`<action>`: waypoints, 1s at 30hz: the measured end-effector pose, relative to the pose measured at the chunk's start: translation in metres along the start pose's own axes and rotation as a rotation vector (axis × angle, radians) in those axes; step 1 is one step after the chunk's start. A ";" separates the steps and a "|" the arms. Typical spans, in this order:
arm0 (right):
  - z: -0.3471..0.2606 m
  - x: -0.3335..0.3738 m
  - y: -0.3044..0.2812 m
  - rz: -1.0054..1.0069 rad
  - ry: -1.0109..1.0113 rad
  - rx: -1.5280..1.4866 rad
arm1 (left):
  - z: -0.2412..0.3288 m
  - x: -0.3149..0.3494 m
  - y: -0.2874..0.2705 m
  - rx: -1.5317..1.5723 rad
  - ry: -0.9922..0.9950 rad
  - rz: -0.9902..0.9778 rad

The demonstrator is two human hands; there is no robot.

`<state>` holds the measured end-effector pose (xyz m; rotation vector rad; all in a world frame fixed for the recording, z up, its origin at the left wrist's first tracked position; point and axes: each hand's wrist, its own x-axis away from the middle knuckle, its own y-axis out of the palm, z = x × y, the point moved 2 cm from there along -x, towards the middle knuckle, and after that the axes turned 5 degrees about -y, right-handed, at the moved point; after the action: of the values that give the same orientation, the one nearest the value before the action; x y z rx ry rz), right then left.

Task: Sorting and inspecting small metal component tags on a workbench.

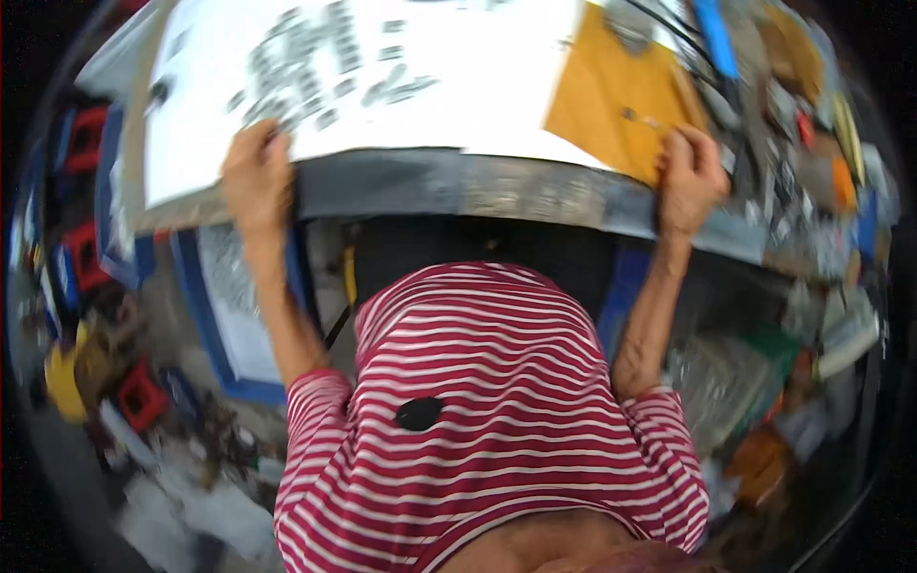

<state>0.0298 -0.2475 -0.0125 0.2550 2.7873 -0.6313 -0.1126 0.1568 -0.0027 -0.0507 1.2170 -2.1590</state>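
Observation:
My left hand (258, 177) rests at the near edge of a white sheet (196, 119) on the table, its fingers curled together. Just beyond its fingertips are many small dark pieces (306, 81), grouped in rough rows and blurred. At the right, my right hand (693, 172) is closed beside the near corner of a flat orange-yellow sheet (611, 95). A small dark object (629, 115) lies on that orange sheet, close to the right hand. Whatever either hand may hold is hidden by the fingers and motion blur.
The table's front edge (382, 186) has grey tape. Cluttered tools and bits (783, 134) fill the right end, with a blue strip (714, 38) near the back. A blue-framed tray (234, 315) stands below left; red crates (86, 143) and plastic bags (191, 516) lie further left.

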 end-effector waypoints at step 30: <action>-0.004 -0.010 0.012 -0.247 -0.154 0.328 | 0.024 0.011 -0.006 -0.004 -0.025 0.110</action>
<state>0.0410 -0.2361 -0.0112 -0.0756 2.5771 -1.1188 -0.1162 0.1349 0.0128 -0.0118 1.1824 -2.0552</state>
